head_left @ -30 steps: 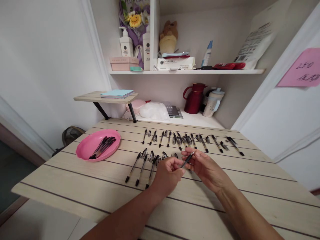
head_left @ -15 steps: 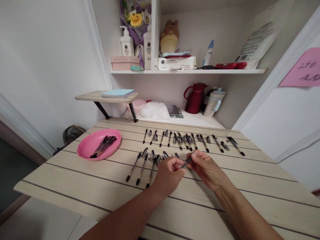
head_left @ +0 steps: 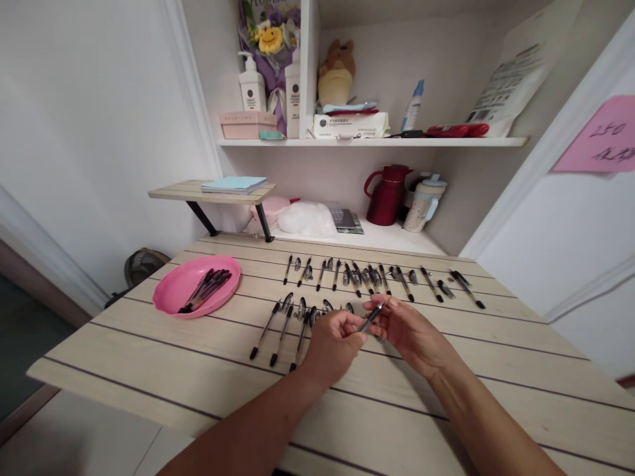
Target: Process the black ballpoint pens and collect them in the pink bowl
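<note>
Left hand [head_left: 335, 342]: centre of the frame, just above the table [head_left: 471, 410]. It is curled almost to a fist, with thumb and forefinger closed on the lower end of a pen [head_left: 372, 318].
Right hand [head_left: 407, 328]: just right of the left hand, palm half up. The fingertips pinch the pen's upper end and the other fingers are loosely bent.
Pen: black and slim, held in the air between the two hands and slanting up to the right. It hangs over the right end of the front row [head_left: 282, 328].
Change: half a second ago the hands were pressed closer and little of the pen showed. Now they stand slightly apart and more of its length shows, much as a second ago.
Reading: the pen is being worked end to end in both grips and has not been set down. Whether a cap has gone on or come off is too small to tell.
Front row: a few pens lying side by side, left of the hands.
Back row [head_left: 354, 276]: a longer line of pens with small dark bits beside them, above the hands.
Plate [head_left: 166, 305]: pink, at centre left, with a bundle of pens [head_left: 206, 288] lying in it.
</note>
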`<action>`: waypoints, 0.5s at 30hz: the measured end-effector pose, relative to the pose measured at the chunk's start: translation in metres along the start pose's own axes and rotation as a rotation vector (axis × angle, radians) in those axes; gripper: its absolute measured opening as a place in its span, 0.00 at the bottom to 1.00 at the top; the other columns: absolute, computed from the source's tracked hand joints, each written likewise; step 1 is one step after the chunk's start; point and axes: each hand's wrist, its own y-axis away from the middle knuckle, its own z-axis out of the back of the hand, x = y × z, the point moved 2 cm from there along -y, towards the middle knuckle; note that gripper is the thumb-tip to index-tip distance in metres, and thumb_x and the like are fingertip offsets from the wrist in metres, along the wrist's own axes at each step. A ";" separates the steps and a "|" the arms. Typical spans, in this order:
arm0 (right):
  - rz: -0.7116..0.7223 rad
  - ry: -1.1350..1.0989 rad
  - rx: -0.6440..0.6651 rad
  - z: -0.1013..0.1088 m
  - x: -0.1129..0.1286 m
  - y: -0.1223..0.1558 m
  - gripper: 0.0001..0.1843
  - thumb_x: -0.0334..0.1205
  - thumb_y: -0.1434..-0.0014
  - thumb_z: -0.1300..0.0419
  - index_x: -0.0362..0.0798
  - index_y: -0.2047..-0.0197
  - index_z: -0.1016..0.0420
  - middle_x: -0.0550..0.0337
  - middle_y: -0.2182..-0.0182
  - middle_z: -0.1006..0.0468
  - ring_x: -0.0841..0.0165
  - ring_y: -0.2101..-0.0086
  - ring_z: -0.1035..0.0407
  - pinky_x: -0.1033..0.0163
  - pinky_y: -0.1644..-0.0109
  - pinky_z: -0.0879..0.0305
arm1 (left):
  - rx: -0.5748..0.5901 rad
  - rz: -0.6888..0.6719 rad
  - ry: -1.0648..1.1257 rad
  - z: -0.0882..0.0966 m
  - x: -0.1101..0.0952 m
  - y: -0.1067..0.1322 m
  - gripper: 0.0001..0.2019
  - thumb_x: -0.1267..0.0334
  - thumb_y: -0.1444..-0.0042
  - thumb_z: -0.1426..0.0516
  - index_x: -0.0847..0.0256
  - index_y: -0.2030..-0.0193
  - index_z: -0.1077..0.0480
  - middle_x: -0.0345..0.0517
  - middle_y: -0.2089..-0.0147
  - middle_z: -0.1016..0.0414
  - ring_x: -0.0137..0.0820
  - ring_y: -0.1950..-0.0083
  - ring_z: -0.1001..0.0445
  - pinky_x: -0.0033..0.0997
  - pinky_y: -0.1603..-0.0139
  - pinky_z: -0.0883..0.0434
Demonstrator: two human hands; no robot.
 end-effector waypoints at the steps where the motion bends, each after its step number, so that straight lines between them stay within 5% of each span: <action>1: 0.005 -0.002 -0.001 0.000 0.000 0.000 0.12 0.46 0.54 0.35 0.49 0.67 0.26 0.59 0.67 0.25 0.70 0.71 0.32 0.64 0.66 0.34 | -0.004 0.000 -0.004 0.000 0.000 0.000 0.08 0.69 0.58 0.43 0.63 0.68 0.30 0.36 0.77 0.37 0.21 0.79 0.39 0.21 0.78 0.42; 5: 0.026 0.012 -0.034 0.003 0.000 -0.002 0.09 0.39 0.56 0.33 0.47 0.75 0.29 0.62 0.74 0.28 0.74 0.75 0.35 0.67 0.69 0.37 | -0.004 0.024 -0.005 0.000 -0.001 0.000 0.07 0.69 0.58 0.44 0.63 0.68 0.30 0.35 0.77 0.37 0.21 0.79 0.39 0.21 0.78 0.41; 9: 0.055 0.208 -0.057 0.011 0.005 -0.004 0.13 0.45 0.55 0.35 0.48 0.69 0.29 0.61 0.74 0.28 0.72 0.75 0.36 0.66 0.72 0.40 | -0.017 0.022 0.007 0.000 0.001 -0.001 0.08 0.69 0.58 0.44 0.63 0.68 0.31 0.35 0.77 0.38 0.21 0.79 0.39 0.21 0.78 0.41; 15: 0.197 1.170 -0.431 0.033 0.002 -0.011 0.15 0.51 0.57 0.38 0.48 0.71 0.29 0.61 0.80 0.30 0.70 0.78 0.39 0.65 0.75 0.47 | -0.040 0.026 -0.021 0.002 0.005 -0.003 0.08 0.67 0.58 0.43 0.63 0.67 0.31 0.35 0.77 0.38 0.21 0.79 0.39 0.20 0.79 0.41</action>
